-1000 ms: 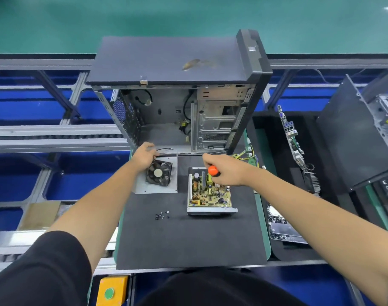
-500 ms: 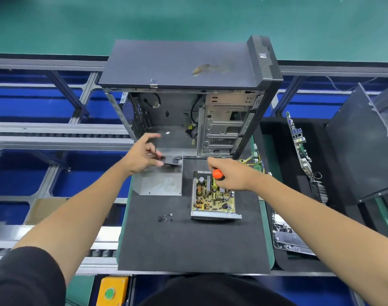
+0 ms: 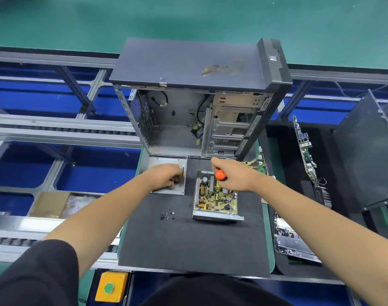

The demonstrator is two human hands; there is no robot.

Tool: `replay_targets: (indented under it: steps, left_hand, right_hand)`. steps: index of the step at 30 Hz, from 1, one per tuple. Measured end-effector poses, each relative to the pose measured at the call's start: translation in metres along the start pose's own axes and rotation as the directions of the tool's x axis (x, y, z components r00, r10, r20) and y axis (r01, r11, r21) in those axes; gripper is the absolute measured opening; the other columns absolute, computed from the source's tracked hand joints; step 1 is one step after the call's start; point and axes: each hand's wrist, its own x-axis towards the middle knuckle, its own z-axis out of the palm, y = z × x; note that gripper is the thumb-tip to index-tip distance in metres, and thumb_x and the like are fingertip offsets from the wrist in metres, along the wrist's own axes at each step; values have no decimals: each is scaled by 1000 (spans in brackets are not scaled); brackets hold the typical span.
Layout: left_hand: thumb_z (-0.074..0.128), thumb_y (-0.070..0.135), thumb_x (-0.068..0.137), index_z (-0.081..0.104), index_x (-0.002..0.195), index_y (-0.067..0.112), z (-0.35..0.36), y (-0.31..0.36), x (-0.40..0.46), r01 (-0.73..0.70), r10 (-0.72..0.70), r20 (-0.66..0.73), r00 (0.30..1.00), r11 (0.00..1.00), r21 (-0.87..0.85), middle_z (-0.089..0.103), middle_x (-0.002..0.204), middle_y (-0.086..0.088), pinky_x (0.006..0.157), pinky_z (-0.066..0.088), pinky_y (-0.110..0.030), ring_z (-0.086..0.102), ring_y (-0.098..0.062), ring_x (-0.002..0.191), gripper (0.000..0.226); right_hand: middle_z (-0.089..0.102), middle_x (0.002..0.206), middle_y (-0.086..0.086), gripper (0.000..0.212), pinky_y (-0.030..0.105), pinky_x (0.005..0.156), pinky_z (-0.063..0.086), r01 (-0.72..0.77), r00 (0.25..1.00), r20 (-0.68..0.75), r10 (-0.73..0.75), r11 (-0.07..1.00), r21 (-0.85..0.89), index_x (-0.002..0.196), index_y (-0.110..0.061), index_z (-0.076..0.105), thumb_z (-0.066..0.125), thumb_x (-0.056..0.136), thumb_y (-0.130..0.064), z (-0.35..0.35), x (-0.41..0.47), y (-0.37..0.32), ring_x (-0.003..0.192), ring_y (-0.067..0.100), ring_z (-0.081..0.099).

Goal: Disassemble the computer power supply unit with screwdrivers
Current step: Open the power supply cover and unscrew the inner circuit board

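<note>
Left hand [image 3: 166, 176]: curled on the metal cover [image 3: 164, 161], left of the power supply board [image 3: 215, 196]; what is gripped cannot be told
Screws [image 3: 166, 216]: scattered left of the board's near corner
Right hand [image 3: 233, 174]: orange-handled screwdriver [image 3: 220, 175] gripped over the board's far end

L hand [image 3: 166, 176] fingers curled, palm down – R hand [image 3: 231, 176] fisted, both arms outstretched

Opened power supply tray [image 3: 217, 216] lies flat, circuit board [image 3: 215, 196] exposed, beside its cover [image 3: 164, 164].
</note>
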Motion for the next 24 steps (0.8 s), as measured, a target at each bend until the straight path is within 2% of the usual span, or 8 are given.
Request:
replay_targets:
  steps: [4, 7, 10, 14, 17, 20, 22, 24]
  left_hand:
    - [88, 27, 77, 64, 101, 13, -8, -3, 0, 8, -20, -67, 998, 986, -168, 66, 100, 0, 80, 49, -34, 61, -19, 92, 36]
    - [84, 39, 76, 48, 98, 27, -19, -1, -1, -17, -46, -174, 984, 939, -343, 63, 89, 8, 72, 51, -34, 61, -14, 78, 44]
    - [69, 58, 80, 40, 101, 31, -25, 9, 2, -134, 72, -324, 943, 976, -174, 51, 98, 9, 75, 45, -32, 49, -15, 89, 45]
    - [54, 57, 96, 49, 113, 26, -21, 50, 24, -234, 224, -457, 861, 972, 36, 47, 109, 8, 82, 36, -30, 36, -10, 96, 36]
    - [57, 48, 99, 58, 121, 24, -12, 88, 47, -243, 189, -432, 882, 967, -74, 55, 116, 7, 89, 39, -30, 38, -8, 104, 32]
    - [54, 42, 103, 60, 129, 21, -6, 121, 70, -159, 66, -380, 923, 963, -219, 61, 123, 1, 98, 40, -36, 46, -19, 120, 34]
    - [50, 45, 105, 62, 128, 19, -5, 140, 84, -55, -51, -280, 959, 932, -358, 68, 120, -2, 94, 43, -37, 55, -24, 118, 37]
    - [51, 52, 102, 62, 128, 20, -6, 154, 98, 51, -126, -136, 983, 890, -453, 71, 116, 0, 91, 47, -36, 62, -21, 112, 43]
  right_hand:
    - [54, 71, -9, 26, 33, 57, 36, -26, 996, -93, 16, 995, -101, 83, -35, 34, 58, 75, -28, -9, -8, 4, 67, 14, 52]
    - [53, 63, -10, 22, 26, 54, 26, -27, 976, -214, -42, 950, -310, 81, -34, 41, 52, 72, -50, -21, -17, 12, 62, 14, 52]
    - [56, 61, -8, 28, 27, 56, 35, -89, 967, -255, 4, 943, -321, 82, -31, 45, 47, 72, -57, -31, -27, 21, 62, 17, 57]
    - [62, 70, -5, 25, 33, 64, 43, -210, 934, -298, 197, 978, -10, 84, -27, 48, 57, 76, -48, -40, -37, 33, 70, 21, 59]
    - [59, 65, -5, 21, 31, 59, 41, -242, 886, -359, 293, 953, 181, 78, -28, 47, 64, 76, -41, -42, -45, 43, 64, 17, 55]
    - [59, 64, -4, 22, 33, 59, 45, -260, 840, -415, 350, 930, 258, 78, -27, 48, 65, 73, -41, -43, -50, 49, 64, 19, 56]
    - [58, 63, -4, 24, 33, 60, 46, -290, 796, -461, 392, 916, 279, 78, -26, 48, 62, 70, -43, -43, -53, 54, 64, 19, 56]
    - [57, 63, -3, 25, 33, 60, 45, -311, 762, -490, 423, 903, 294, 77, -24, 47, 59, 69, -45, -42, -55, 59, 64, 18, 56]
